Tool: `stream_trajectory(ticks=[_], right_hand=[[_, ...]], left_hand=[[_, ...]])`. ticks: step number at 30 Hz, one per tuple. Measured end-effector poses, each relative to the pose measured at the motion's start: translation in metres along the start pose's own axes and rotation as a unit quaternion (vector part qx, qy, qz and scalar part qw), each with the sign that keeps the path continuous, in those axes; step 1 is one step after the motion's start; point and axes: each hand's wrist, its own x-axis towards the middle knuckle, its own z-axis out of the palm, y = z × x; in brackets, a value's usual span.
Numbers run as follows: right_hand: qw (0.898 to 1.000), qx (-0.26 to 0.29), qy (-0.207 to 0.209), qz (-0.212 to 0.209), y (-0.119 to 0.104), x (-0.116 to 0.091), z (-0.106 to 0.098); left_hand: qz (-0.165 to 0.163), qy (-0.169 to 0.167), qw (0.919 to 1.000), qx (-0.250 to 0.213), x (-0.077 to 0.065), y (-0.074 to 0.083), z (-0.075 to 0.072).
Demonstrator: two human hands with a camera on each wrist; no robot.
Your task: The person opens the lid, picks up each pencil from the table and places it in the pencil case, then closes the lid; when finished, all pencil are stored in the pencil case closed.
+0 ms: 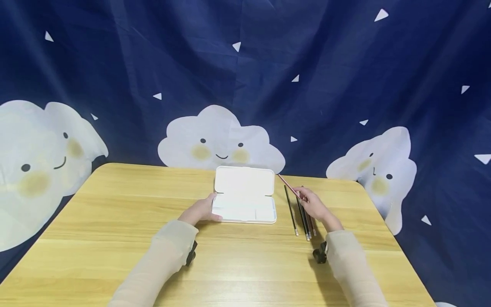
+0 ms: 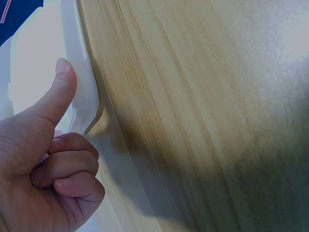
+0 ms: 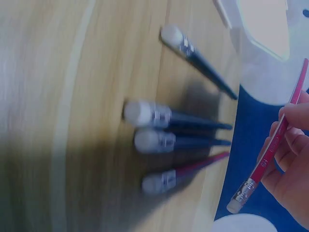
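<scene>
A white pencil case (image 1: 234,209) lies with its lid (image 1: 244,181) raised at the back. My left hand (image 1: 200,210) grips the case's left end; in the left wrist view its thumb (image 2: 62,89) lies over the rim and the other fingers curl below. To the right of the case, my right hand (image 1: 313,205) pinches a red pencil (image 3: 263,162) with a metal ferrule and white eraser, held above the table. Beneath and beside this hand lie several more pencils: a dark one (image 1: 290,209) nearest the case, two dark ones (image 3: 193,121) close together, and another red one (image 3: 200,166).
The wooden table (image 1: 115,238) ends at a back edge just behind the case lid. A dark blue curtain (image 1: 268,85) with smiling clouds hangs behind it. Each forearm has a small black wrist camera (image 1: 319,253) strapped below the sleeve.
</scene>
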Motion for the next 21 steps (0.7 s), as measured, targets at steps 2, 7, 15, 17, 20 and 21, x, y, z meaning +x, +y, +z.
stream_trajectory(ticks=[2,7,15,17,20,21], right_hand=[[1.000,0.001,-0.003,-0.011,-0.004,0.001,0.004],[0.999,0.011,-0.025,-0.027,-0.011,0.005,0.014],[0.998,0.031,-0.053,-0.029,-0.025,0.009,0.034],[0.998,0.023,-0.055,-0.035,-0.027,0.012,0.039],[0.997,0.016,-0.062,-0.044,-0.025,0.016,0.047],[0.997,0.015,-0.065,-0.049,-0.026,0.017,0.049]], left_hand=[[0.006,0.001,1.0000,0.002,0.000,0.001,0.000],[0.008,0.001,1.0000,0.003,0.000,0.001,0.000],[-0.001,-0.001,1.0000,0.000,-0.001,-0.001,0.001],[-0.001,0.001,1.0000,-0.001,-0.001,-0.001,0.001],[-0.003,0.002,1.0000,-0.001,-0.001,-0.001,0.001],[-0.005,0.001,1.0000,-0.002,0.000,-0.001,0.002]])
